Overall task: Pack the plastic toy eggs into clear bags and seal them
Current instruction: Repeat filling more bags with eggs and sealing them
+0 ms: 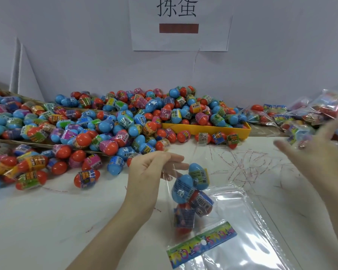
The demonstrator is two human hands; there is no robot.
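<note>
My left hand [150,172] pinches the top edge of a clear bag [183,215] that hangs above the white table. Inside it sit several toy eggs [191,190], blue ones above red ones. Off to the right, my right hand [318,158] is raised with straight, spread fingers and holds nothing; it is motion-blurred. Just beyond its fingertips lies a blurred packed bag [299,137]. A large heap of loose blue and red eggs [109,121] covers the table's left and back.
Empty clear bags [242,221] with a colourful header strip [201,242] lie at the front right. A yellow tray [207,129] full of eggs stands at the back. Packed bags [320,108] pile up at the far right. Thin red strips [248,164] litter the table's middle.
</note>
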